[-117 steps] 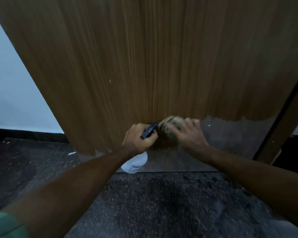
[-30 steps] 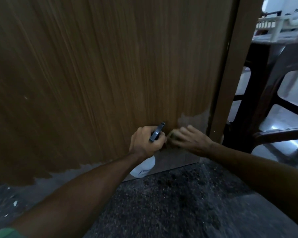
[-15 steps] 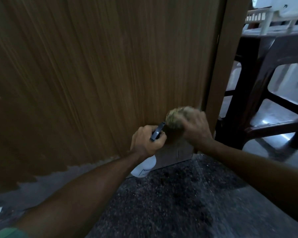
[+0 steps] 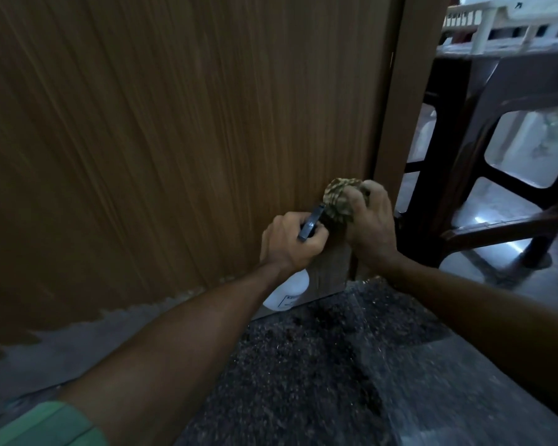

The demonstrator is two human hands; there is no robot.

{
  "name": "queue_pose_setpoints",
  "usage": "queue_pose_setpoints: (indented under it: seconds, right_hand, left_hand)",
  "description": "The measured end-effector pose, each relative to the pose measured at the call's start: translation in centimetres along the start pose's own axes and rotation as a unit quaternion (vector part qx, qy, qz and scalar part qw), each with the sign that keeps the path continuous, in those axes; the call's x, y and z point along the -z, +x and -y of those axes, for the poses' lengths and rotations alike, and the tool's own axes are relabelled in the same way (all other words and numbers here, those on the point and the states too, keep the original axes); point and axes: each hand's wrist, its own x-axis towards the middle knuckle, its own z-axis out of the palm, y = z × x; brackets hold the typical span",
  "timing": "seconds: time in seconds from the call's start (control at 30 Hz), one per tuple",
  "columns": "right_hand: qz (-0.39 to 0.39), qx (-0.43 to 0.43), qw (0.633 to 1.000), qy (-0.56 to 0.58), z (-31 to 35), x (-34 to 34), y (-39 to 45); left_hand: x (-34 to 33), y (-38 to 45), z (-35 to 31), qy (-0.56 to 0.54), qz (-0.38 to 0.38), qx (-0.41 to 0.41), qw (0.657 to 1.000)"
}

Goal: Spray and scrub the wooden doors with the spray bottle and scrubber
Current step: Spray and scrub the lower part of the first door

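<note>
Mid-scrub, low on the wooden door (image 4: 190,140), right of frame centre by the door frame (image 4: 400,107). Right hand (image 4: 372,225) curls round the scrubber (image 4: 339,199), pressing it on the panel. Left hand (image 4: 289,243) is wrapped round the spray bottle (image 4: 289,292) neck. Bottle long axis roughly vertical, white body hanging down, dark nozzle pointing up-right at the door. Grey worn strip along the bottom edge; my guess is much of the door is left, can't tell what's clean.
</note>
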Motion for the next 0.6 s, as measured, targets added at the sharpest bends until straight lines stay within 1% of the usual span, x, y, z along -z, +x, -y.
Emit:
queue_pose_setpoints:
  seconds: [0.03, 0.07, 0.13, 0.2, 0.23, 0.27, 0.33, 0.4, 0.43, 0.47, 0.5, 0.53, 0.6]
  right_hand:
    - [-0.011, -0.002, 1.0, 0.005, 0.0, -0.2, -0.2]
    - [0.002, 0.018, 1.0, 0.009, -0.4, -0.6, -0.9]
    - [0.073, 0.075, 0.994, 0.014, -1.4, -1.3, -3.2]
    - [0.156, 0.115, 0.981, 0.003, -2.2, -1.2, -4.5]
    - [0.167, 0.123, 0.978, -0.002, -2.4, -0.8, -4.1]
    - [0.152, 0.114, 0.982, -0.001, -2.2, -0.2, -3.0]
    - [0.074, 0.043, 0.996, 0.039, -1.3, 0.8, 0.0]
    - [0.0, -0.02, 0.996, 0.091, -0.4, 1.1, 2.0]
    - [-0.02, -0.036, 0.994, 0.098, -0.1, 0.9, 2.2]
    - [-0.02, -0.046, 0.994, 0.094, 0.2, 0.6, 1.7]
    - [-0.001, -0.056, 0.995, 0.085, 0.1, 0.1, 0.6]
    - [0.034, -0.067, 0.994, 0.078, 0.0, -0.3, -0.9]
    - [0.135, -0.057, 0.987, 0.066, -0.4, -0.7, -3.7]
  left_hand:
    - [-0.2, 0.1, -0.1, 0.003, 0.001, -0.001, 1.0]
    - [-0.4, 0.2, -0.3, 0.003, 0.0, 0.0, 1.0]
    - [-0.5, 0.4, -0.7, 0.004, -0.003, -0.001, 1.0]
    - [-0.7, 0.5, -0.7, 0.0, -0.003, -0.001, 1.0]
    - [-0.7, 0.4, -0.6, -0.002, 0.0, -0.002, 1.0]
    - [-0.8, 0.3, -0.6, -0.004, 0.005, -0.003, 1.0]
    - [-0.9, 0.1, -0.2, 0.001, 0.01, -0.004, 1.0]
    - [-0.9, -0.2, 0.3, 0.012, 0.017, -0.005, 1.0]
    - [-0.9, -0.2, 0.4, 0.016, 0.021, -0.005, 1.0]
    - [-0.9, -0.3, 0.6, 0.018, 0.025, -0.004, 1.0]
    - [-1.0, -0.5, 0.8, 0.016, 0.027, -0.001, 1.0]
    - [-0.9, -0.5, 0.9, 0.018, 0.029, 0.0, 0.999]
    - [-0.9, -0.8, 1.3, 0.039, 0.041, 0.008, 0.998]
